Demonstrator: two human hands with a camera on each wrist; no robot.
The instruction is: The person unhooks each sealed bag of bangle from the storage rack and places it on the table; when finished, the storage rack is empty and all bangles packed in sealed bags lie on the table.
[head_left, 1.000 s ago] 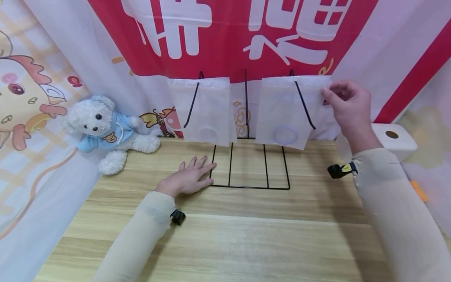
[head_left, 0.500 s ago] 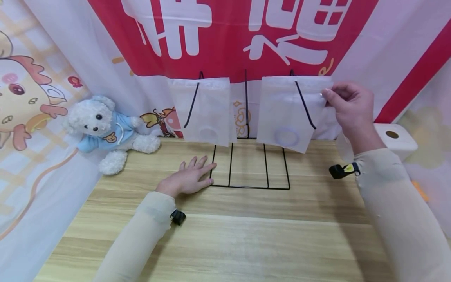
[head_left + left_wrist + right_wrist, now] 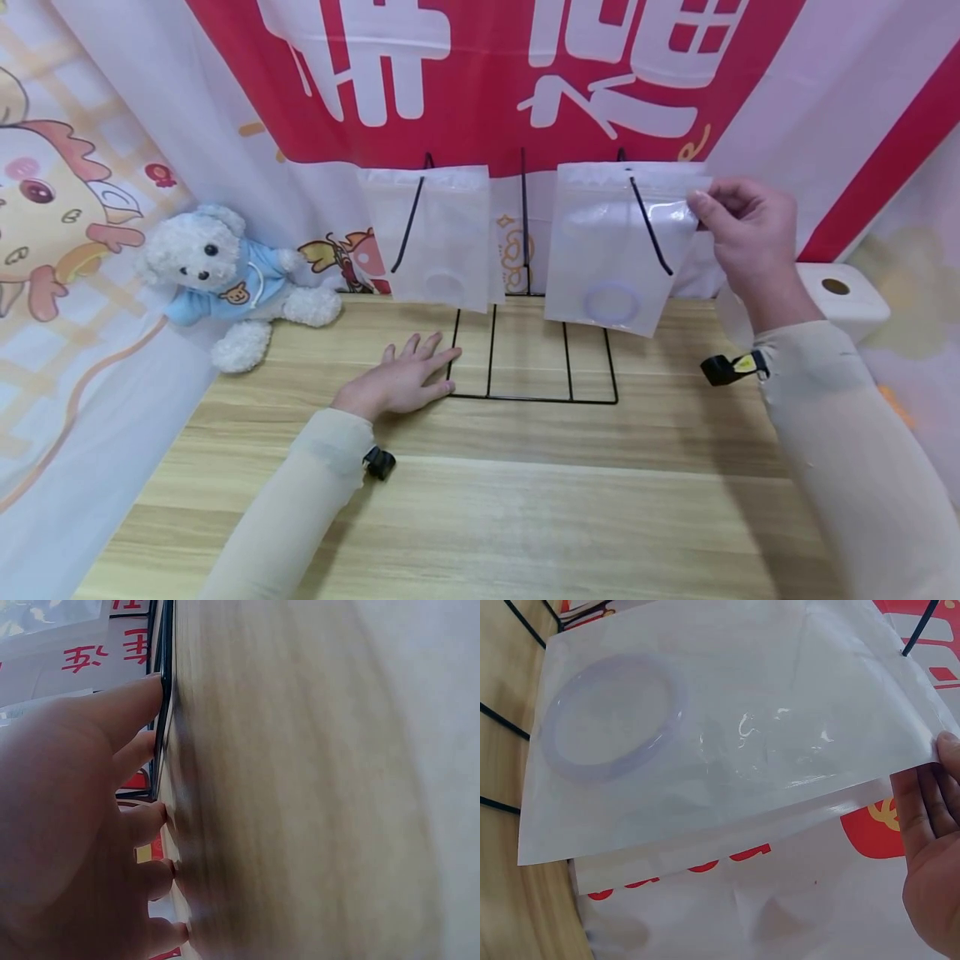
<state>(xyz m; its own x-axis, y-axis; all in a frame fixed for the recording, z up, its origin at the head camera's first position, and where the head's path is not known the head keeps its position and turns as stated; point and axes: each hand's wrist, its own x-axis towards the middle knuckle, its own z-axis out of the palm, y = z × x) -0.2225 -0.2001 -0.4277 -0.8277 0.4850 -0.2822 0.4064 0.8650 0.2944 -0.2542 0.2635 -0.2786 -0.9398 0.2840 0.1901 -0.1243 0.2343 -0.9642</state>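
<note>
Translucent bag [image 3: 596, 242], ring [image 3: 592, 772] inside, hangs on the right prong [image 3: 651, 225] of a black wire rack [image 3: 525, 217]; right hand [image 3: 752, 233] pinches its upper side edge. Left hand [image 3: 401, 379], fingers spread, touches the rack's base [image 3: 532, 400].

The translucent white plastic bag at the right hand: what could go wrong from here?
The right hand pinches the translucent white plastic bag by one side near the top, so it might twist or snag on the black metal prong crossing it.

A white layer shows behind it, perhaps another bag, and could get dragged along.

The left hand touches the black wire rack only at its left end, so a pull might shift it.
</note>
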